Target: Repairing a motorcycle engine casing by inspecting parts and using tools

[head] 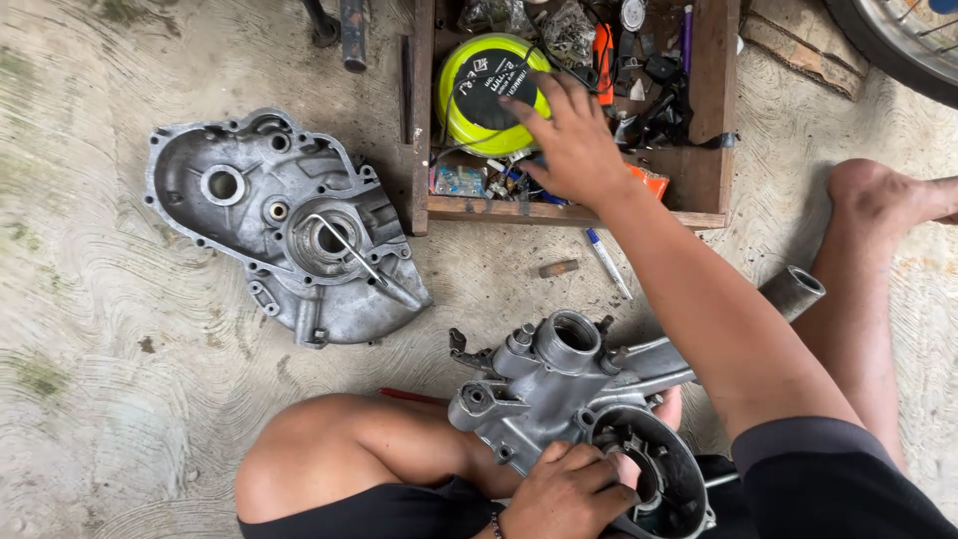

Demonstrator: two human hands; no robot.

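One wooden toolbox (711, 120), cluttered: right hand (574, 145) open-fingered over yellow reel (477, 95); small parts indistinct. Left hand (564, 494) clenched on engine casing (559, 384).

Surface: bare concrete floor (120, 399), swirl-trowelled, with green-stained patches.
Upper left: grey engine cover (284, 235) lying open side up; a thin metal rod (354, 255) rests across it.
Top centre: wooden tool tray (714, 120) sitting on the floor.
Below tray: pen (607, 262) and small rusty cylinder (558, 268), near each other, not touching.
Right: metal tube (793, 291).
Top right: wheel (898, 40), partly in view.
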